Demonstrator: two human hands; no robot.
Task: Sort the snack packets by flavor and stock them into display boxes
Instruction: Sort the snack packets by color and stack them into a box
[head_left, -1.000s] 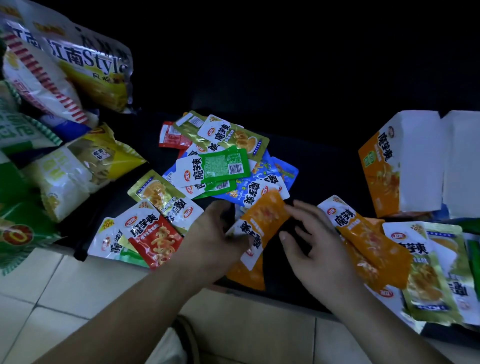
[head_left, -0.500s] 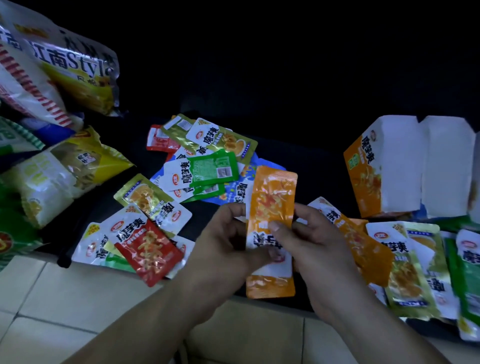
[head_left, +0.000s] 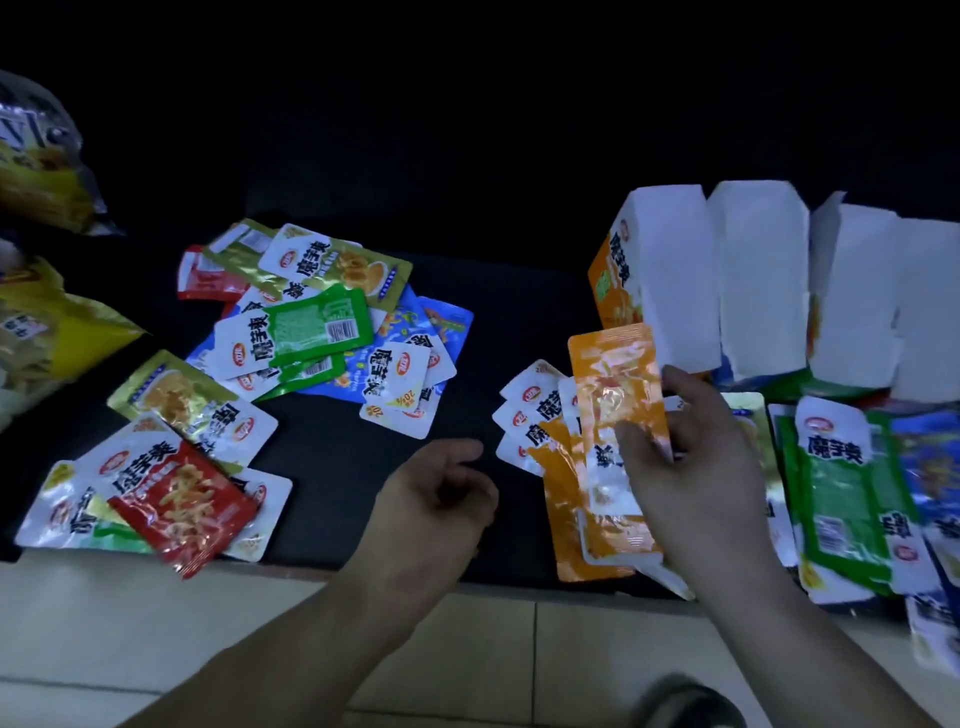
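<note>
My right hand (head_left: 696, 467) pinches an orange snack packet (head_left: 618, 384) upright, just above a small pile of orange packets (head_left: 571, 525) on the dark mat. Loosely curled and holding nothing, my left hand (head_left: 441, 493) hovers over the mat. A mixed heap of green, blue, gold and red packets (head_left: 322, 332) lies at centre left, and a red packet (head_left: 182, 504) lies on others at the lower left. Behind my right hand stands an orange display box (head_left: 613, 280) with its white flap up, beside several white boxes (head_left: 763, 280).
Green packets (head_left: 841, 488) and blue ones (head_left: 930, 467) lie sorted at the right. Large yellow snack bags (head_left: 47, 332) crowd the left edge. The dark mat (head_left: 337, 467) ends at pale floor tiles (head_left: 208, 634) in front. A shoe (head_left: 680, 701) shows at the bottom.
Both hands held the orange packet; now my left hand has let go and my right hand has carried it right, over the orange pile. The view has swung right.
</note>
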